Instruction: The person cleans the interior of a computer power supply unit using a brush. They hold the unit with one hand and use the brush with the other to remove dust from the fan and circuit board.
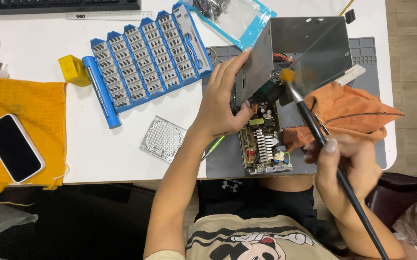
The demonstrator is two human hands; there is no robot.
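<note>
My left hand (223, 101) grips the raised grey metal cover (309, 48) of an opened power supply unit, holding it tilted up by its left wall. Beneath it lies the circuit board (264, 139) with a finned heat sink, coils and capacitors, sitting in its metal base on a grey work mat (367, 53). My right hand (348, 168) holds a long black-handled brush (314, 130). Its orange bristle tip (286, 75) touches the inside of the cover. An orange cloth (353, 110) is bunched on the mat just right of the board.
A blue unfolded screwdriver bit case (146, 62) and a yellow block (74, 70) lie left of the mat. A square metal fan grille (163, 138) is near the table's front edge. A phone (13, 147) rests on a yellow towel (25, 101). A clear bag with screws (232, 17) lies behind.
</note>
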